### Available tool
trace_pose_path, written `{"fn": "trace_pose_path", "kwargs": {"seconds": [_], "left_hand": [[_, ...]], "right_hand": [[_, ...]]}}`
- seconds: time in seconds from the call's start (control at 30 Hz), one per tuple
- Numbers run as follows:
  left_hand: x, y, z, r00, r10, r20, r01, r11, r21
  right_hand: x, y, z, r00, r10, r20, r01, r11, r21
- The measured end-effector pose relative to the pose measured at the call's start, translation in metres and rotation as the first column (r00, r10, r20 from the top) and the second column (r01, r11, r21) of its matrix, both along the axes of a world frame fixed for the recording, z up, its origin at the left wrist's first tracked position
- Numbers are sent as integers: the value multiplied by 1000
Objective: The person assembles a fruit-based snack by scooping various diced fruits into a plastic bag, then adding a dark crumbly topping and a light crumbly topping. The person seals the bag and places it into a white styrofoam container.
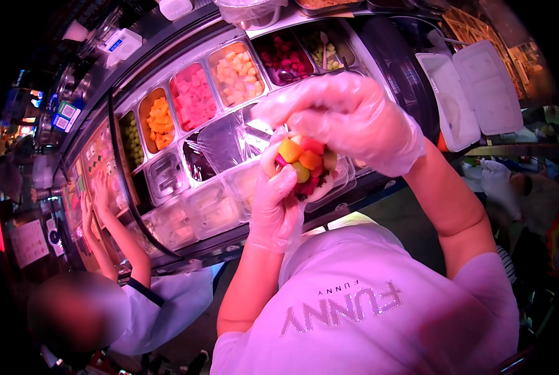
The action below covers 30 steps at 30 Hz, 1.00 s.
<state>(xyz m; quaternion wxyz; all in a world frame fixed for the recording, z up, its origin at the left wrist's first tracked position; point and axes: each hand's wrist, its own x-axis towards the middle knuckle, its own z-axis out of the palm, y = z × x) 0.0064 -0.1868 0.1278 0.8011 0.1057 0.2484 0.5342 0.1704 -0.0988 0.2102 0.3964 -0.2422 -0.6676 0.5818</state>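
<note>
Mixed fruit (302,169), held up by the front of the counter trays (167,175), has the gloved left hand (276,203) curled snugly around it. Gloved right hand (354,122)'s just above, fingers bent in, can't tell if they're pinching anything.

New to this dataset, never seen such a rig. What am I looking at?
No machine: a person works with two hands in clear gloves. The one picture comes from the left of two fisheye cameras on that person's head, looking down; edges bend near the rim.

The left hand holds a fruit-filled container, with orange and red cubes on top. The right hand is bent over it; whether its fingers pinch anything is hidden.

Beyond, counter tubs hold orange fruit cubes, pink fruit cubes and more. An open white clamshell box lies at right. At left are another person's hands.
</note>
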Motion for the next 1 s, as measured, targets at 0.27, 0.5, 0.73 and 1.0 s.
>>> {"fn": "trace_pose_path", "kwargs": {"seconds": [0.27,0.5,0.73,1.0], "left_hand": [[17,3,31,1000,-25,17,23,992,121],[5,-6,21,934,31,355,-44,999,30],[-6,-9,9,891,75,447,-88,996,8],[-18,3,-13,977,69,200,-89,992,94]], "right_hand": [[-45,-68,-8,762,-282,583,-245,707,663],[-60,-101,-37,714,-457,530,-245,547,801],[-52,-116,-40,669,-364,648,-283,681,675],[-44,-119,-34,468,-509,723,-557,465,688]]}}
